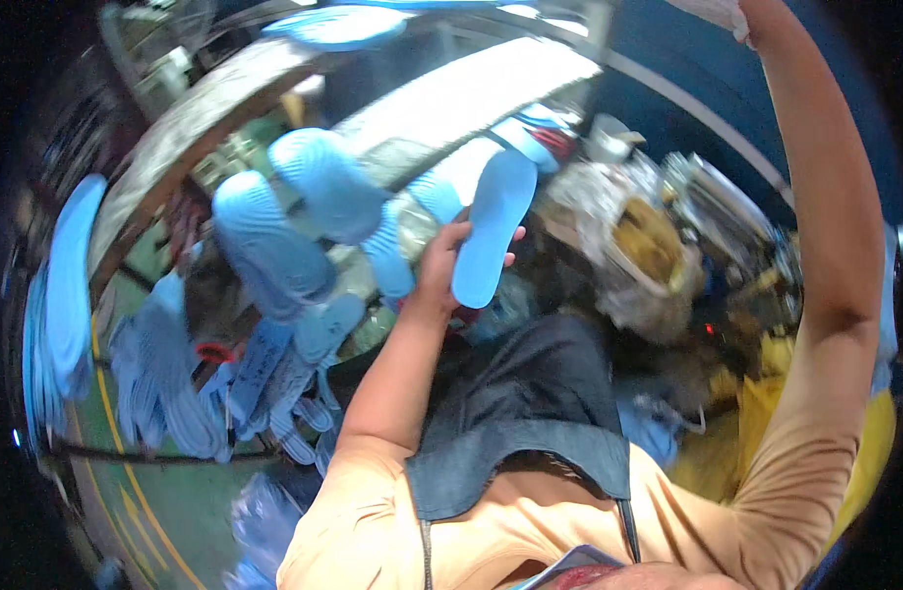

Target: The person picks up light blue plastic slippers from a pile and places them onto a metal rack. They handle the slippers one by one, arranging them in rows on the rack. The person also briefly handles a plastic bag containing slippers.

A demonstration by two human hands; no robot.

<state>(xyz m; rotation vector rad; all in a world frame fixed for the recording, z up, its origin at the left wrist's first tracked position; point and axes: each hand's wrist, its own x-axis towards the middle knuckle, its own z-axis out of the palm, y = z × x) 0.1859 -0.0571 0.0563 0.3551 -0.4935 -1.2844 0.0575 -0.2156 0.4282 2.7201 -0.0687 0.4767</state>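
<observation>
In front of my lap, my left hand (441, 265) grips a flat light-blue insole (497, 226), with the thumb on the near side and fingertips showing past its right edge. The insole is held tilted, its smooth face toward me. My right arm reaches up along the right side. The right hand (719, 12) is partly cut off by the top edge and something whitish covers it, so its fingers do not show. Just left of my left hand are ribbed blue insole stacks (323, 182), and another stack (262, 236) sits beside them.
A long, bright white padded surface (471, 93) lies beyond the stacks. Bundled blue insoles (166, 364) are grouped lower left, above a green floor (176, 501) with yellow lines. At right stand a plastic bag (648, 246) with brownish contents and a white cup (611, 138).
</observation>
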